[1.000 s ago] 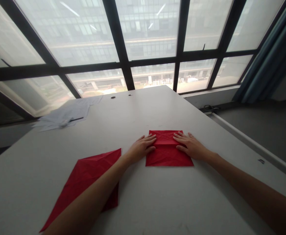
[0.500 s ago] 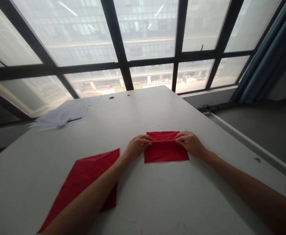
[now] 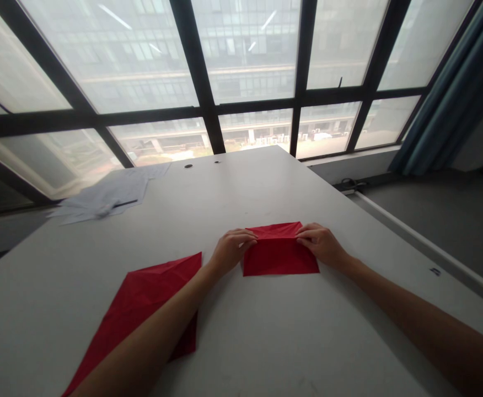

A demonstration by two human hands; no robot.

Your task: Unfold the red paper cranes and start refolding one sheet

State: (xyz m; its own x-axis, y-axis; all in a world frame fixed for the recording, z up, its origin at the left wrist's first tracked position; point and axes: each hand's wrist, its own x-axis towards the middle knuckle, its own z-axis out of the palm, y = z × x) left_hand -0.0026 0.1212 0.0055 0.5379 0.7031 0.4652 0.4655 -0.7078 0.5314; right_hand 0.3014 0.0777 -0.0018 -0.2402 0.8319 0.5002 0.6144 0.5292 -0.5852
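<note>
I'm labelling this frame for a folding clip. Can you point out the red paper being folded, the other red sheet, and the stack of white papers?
folded red paper [image 3: 280, 259], head view, on its flat front face
second red sheet [image 3: 142, 298], head view, on its creased middle
white papers [image 3: 105, 196], head view, on the top sheet

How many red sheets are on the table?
2. One folded red sheet is pinched at its far corners by both hands; the other red sheet lies nearer, partly under the left forearm.
</note>
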